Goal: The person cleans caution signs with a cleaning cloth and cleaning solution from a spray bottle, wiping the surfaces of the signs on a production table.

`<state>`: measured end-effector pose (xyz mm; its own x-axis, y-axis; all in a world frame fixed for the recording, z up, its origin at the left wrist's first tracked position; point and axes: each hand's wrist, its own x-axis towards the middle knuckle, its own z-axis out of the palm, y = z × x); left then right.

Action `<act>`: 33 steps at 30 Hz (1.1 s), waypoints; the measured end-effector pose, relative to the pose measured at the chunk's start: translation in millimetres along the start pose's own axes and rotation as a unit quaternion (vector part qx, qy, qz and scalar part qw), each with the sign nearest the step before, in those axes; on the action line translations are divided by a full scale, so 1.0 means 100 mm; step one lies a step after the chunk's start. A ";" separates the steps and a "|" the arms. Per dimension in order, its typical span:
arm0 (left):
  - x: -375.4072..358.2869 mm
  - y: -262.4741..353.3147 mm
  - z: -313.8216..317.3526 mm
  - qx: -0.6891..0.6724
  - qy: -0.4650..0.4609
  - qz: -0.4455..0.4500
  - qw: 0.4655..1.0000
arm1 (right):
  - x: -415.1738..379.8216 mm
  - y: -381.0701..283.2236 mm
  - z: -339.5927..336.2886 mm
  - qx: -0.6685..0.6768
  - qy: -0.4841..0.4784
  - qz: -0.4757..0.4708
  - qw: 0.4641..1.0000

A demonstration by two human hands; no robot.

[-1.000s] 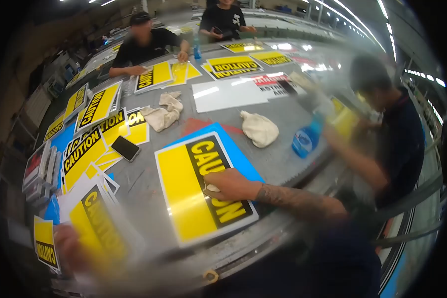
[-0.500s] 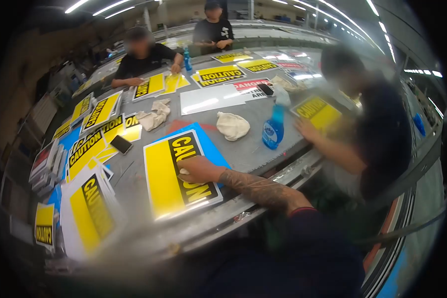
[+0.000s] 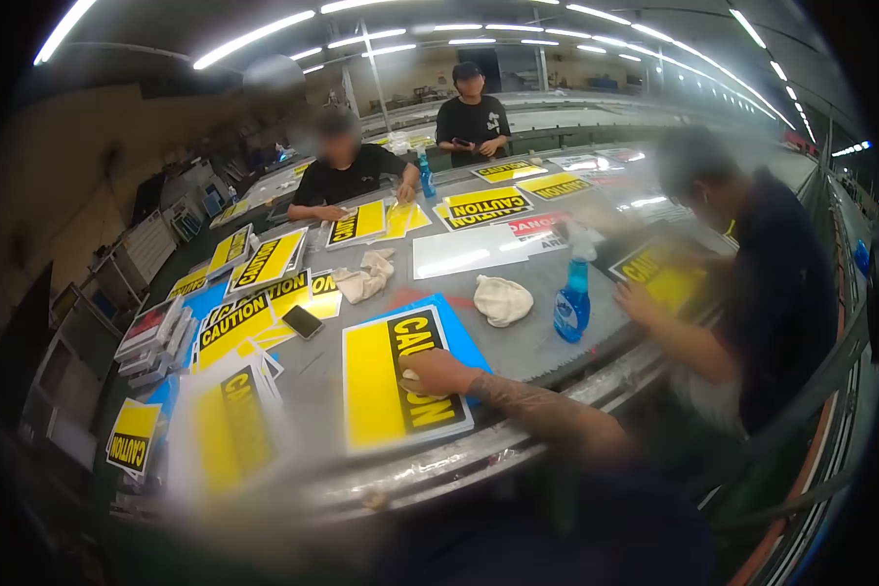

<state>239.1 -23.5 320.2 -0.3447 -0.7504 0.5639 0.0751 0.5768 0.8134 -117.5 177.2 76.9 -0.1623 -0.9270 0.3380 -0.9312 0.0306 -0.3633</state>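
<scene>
My right hand (image 3: 438,372) rests on a yellow and black CAUTION sign (image 3: 371,391), over the black lettered band. Its fingers are closed, and a bit of something pale, mostly hidden, shows beneath them. Under the sign lies a blue sheet (image 3: 456,334), sticking out at its upper right. My left hand is not in view. Beyond the sign are a crumpled cream cloth (image 3: 503,301) and, to its right, a blue spray bottle (image 3: 571,305).
Left of the sign lie a phone (image 3: 303,322), another cloth (image 3: 365,277) and stacked CAUTION signs (image 3: 232,332). A large white sheet (image 3: 469,252) lies farther back. One person (image 3: 781,293) works at the right; two others (image 3: 354,171) (image 3: 473,122) are across the table.
The camera view has tilted up and turned left, so the table appears lower and farther right. My right hand stays on the sign's lettering, with at most a slight shift.
</scene>
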 end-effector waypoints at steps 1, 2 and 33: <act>0.01 0.00 -0.01 0.000 0.001 -0.001 1.000 | -0.03 0.00 0.04 0.010 -0.002 0.002 1.000; 0.01 0.00 -0.01 0.000 0.000 -0.002 1.000 | -0.01 0.02 0.08 0.016 0.000 0.001 1.000; 0.06 -0.07 0.18 -0.026 -0.014 -0.020 0.999 | -0.03 -0.04 0.03 0.000 -0.016 0.021 1.000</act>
<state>219.9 -25.7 315.4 -0.3745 -0.7631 0.5268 0.1089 0.5280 0.8422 -112.5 178.3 74.4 -0.1904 -0.9367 0.2938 -0.9238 0.0696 -0.3766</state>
